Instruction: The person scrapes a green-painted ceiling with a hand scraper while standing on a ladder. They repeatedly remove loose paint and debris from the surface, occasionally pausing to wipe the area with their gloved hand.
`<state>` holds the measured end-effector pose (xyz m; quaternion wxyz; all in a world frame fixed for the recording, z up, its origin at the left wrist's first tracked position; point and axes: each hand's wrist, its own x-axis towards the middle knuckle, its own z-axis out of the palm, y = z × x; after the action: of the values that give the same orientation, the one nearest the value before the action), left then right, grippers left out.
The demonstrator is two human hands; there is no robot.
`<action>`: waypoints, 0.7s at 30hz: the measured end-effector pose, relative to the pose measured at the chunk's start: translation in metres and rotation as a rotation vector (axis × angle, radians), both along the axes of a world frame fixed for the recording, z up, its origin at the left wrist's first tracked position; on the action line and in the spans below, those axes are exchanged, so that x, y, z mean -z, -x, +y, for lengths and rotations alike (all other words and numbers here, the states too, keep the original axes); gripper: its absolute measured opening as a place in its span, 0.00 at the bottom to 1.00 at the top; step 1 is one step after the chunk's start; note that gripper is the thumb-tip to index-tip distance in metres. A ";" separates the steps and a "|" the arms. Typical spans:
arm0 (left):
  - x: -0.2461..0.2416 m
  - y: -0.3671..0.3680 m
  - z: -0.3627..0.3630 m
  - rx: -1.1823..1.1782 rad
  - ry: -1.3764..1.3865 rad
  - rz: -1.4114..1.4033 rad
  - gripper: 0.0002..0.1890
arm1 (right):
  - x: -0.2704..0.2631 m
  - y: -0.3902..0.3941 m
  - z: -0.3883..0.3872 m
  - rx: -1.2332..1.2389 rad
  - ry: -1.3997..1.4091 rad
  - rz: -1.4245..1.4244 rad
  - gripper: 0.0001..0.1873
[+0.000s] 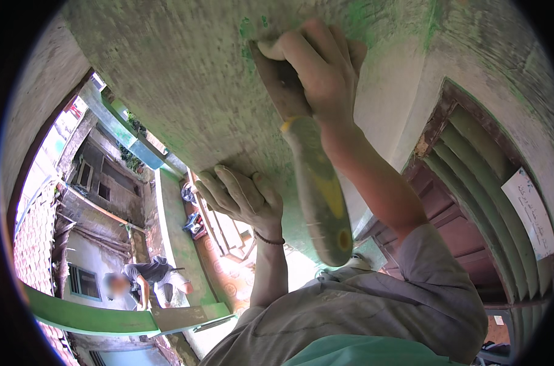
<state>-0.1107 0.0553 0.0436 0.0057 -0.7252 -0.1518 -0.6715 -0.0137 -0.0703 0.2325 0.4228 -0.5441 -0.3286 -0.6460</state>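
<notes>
My right hand (325,68) is raised against a rough plastered wall (167,91) that carries patches of green paint. It grips a putty knife by its metal blade (279,89), with the blade's far corner close to the plaster. The knife's grey and yellow handle (320,196) hangs down from the hand towards the camera, smeared with dust. Lower and to the left, my left hand (242,196) lies against the same wall, fingers spread and nothing held; a dark bracelet (268,239) circles its wrist.
On the right are a brown wooden door (455,238), slatted louvres (483,196) and a sign (531,215) bearing writing. A green ledge (94,311) crosses the lower left. Beyond it another person (153,279) bends forward. Patterned flooring (222,265) shows below.
</notes>
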 end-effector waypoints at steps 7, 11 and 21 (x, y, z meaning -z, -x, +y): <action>-0.001 0.002 -0.001 0.031 0.013 0.020 0.35 | -0.011 0.002 -0.001 0.012 -0.015 0.000 0.14; 0.002 0.001 0.000 0.029 0.000 0.022 0.35 | -0.005 -0.005 -0.011 0.017 0.023 -0.037 0.13; 0.001 -0.002 -0.004 0.003 0.014 0.011 0.35 | 0.065 0.002 -0.021 -0.110 0.206 0.096 0.15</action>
<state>-0.1087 0.0512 0.0430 0.0006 -0.7292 -0.1556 -0.6664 -0.0153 -0.0916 0.1677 0.4146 -0.5960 -0.4017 -0.5581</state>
